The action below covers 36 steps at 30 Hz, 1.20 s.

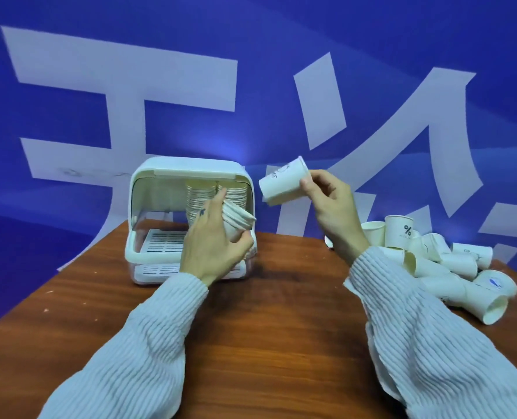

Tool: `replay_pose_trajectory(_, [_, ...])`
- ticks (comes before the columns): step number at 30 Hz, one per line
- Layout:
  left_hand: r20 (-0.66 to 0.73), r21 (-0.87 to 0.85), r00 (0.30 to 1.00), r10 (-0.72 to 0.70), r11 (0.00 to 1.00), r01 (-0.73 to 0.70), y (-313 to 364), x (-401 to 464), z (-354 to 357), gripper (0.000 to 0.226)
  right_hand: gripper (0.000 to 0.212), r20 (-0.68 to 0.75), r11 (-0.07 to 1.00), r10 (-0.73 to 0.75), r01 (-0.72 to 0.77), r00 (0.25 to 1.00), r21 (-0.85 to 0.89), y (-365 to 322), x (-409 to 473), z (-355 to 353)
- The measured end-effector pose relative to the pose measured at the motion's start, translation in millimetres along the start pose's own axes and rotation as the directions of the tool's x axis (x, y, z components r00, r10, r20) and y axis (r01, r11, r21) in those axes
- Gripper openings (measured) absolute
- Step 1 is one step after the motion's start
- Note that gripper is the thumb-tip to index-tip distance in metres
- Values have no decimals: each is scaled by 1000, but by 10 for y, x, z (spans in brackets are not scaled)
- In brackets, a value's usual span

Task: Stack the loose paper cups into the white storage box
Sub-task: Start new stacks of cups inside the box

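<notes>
Our left hand [211, 246] curls its grip round a short nested stack of paper cups [236, 220], held tilted just in front of the open white storage box [148, 189]. Our right hand [329, 207] pinches a single paper cup [282, 184] by its base, lying sideways in the air to the right of the box. Inside the box we see two tall cup stacks [216, 198] standing side by side toward the right. The box sits at the far edge of the wooden table [281, 343]. A heap of loose paper cups [444, 267] lies on the table at the right, beyond our right sleeve [426, 343].
</notes>
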<state>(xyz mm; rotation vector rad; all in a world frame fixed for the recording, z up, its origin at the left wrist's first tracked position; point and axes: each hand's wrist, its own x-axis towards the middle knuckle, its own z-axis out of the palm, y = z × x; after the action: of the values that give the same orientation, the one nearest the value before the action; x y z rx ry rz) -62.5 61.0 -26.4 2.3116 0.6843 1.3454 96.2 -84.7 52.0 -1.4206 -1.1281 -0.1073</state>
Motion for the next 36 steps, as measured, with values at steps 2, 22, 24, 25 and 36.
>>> replay_pose_trajectory(2, [-101,-91,985,-143,987,134,-126,100,-186,85,19,58,999,-47,47,997,-12,-51,150,228])
replay_pose_trajectory(22, [-194,-136,969,-152,983,127,-477,224,-558,74,37,388,941,-143,247,910,-233,42,324,1236])
replay_pose_trajectory(24, [-151,-93,982,-110,991,97,-469,226,-549,72,30,460,935,-186,301,868,-190,-46,309,1246])
replay_pose_trajectory(25, [-131,-76,987,-94,994,84,-457,224,-547,70,25,502,920,-196,335,842,-202,-85,312,1252])
replay_pose_trajectory(36, [-173,-205,964,-203,965,166,-581,231,-611,61,17,169,983,-145,161,975,-85,-187,599,999])
